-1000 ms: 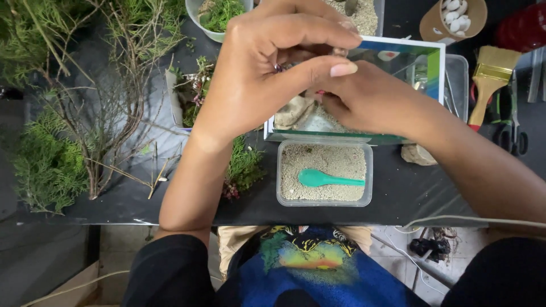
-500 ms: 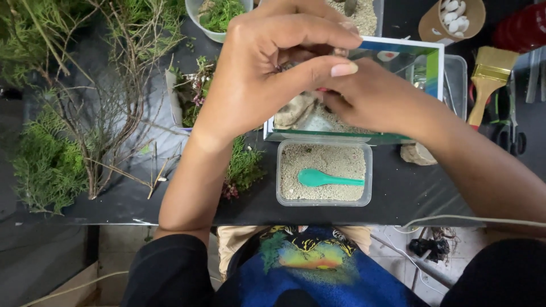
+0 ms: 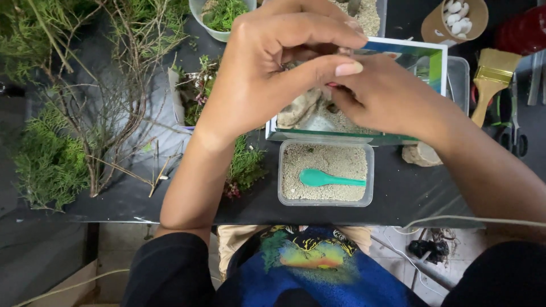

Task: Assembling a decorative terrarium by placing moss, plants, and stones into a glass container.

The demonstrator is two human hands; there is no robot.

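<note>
My left hand (image 3: 267,74) and my right hand (image 3: 387,96) meet over a small glass tank (image 3: 435,62) on a black table. The left hand's fingers curl down and its thumb reaches across to the right hand's fingertips. What is pinched between them is hidden. Under the hands, the tank holds sand and a pale stone (image 3: 298,108). In front of the tank is a clear plastic tub of sand (image 3: 327,162) with a teal spoon (image 3: 330,179) lying in it.
Dry twigs (image 3: 108,113) and green foliage (image 3: 45,159) cover the table's left side. A bowl of moss (image 3: 219,17) stands at the back. At the right are a paintbrush (image 3: 492,79), a cardboard cup of white pebbles (image 3: 455,20), a loose stone (image 3: 421,154) and a hand tool (image 3: 512,131).
</note>
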